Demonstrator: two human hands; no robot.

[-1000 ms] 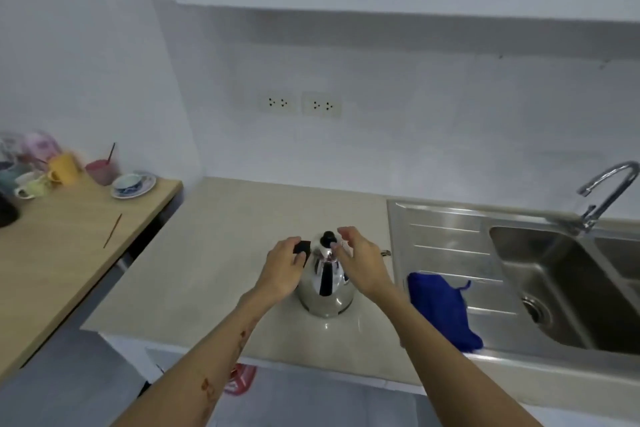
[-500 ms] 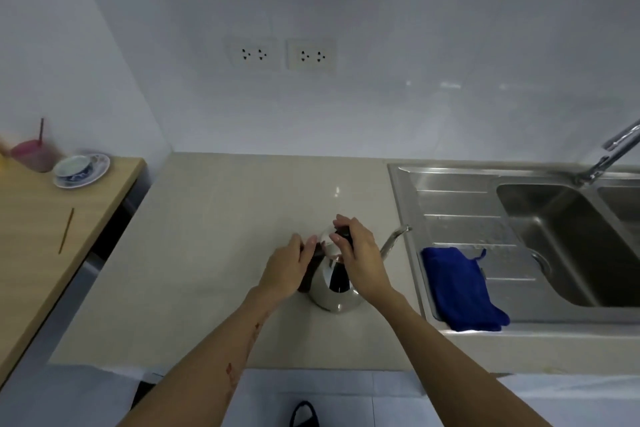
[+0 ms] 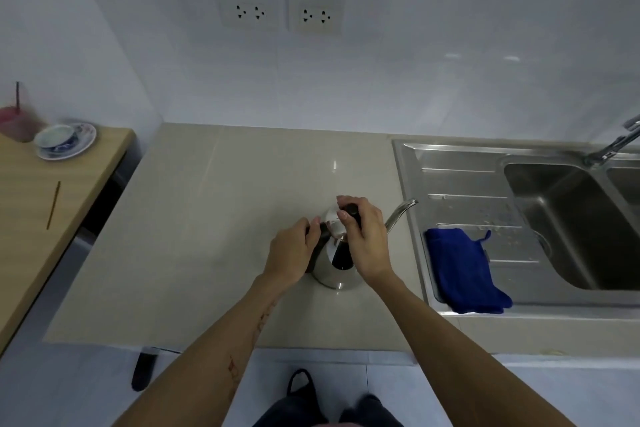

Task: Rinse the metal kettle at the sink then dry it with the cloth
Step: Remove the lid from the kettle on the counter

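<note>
A shiny metal kettle [image 3: 335, 270] with a thin curved spout [image 3: 401, 212] stands on the beige counter [image 3: 214, 218], just left of the sink. My left hand [image 3: 293, 253] grips its black handle from the left. My right hand [image 3: 363, 236] is closed over the black knob of the lid on top. A blue cloth [image 3: 464, 270] lies on the steel drainboard [image 3: 460, 184] to the right. The sink basin [image 3: 568, 218] and the tap [image 3: 613, 146] are at the far right.
A wooden table [image 3: 38, 218] stands to the left, holding a saucer with a cup [image 3: 64, 140], a pink cup [image 3: 15, 120] and a thin stick [image 3: 53, 204]. Two wall sockets [image 3: 280, 13] sit above the counter. My feet show on the floor below.
The view has tilted down and moved closer to the counter. Both hands stay on the kettle; the right hand has settled over the lid knob.
</note>
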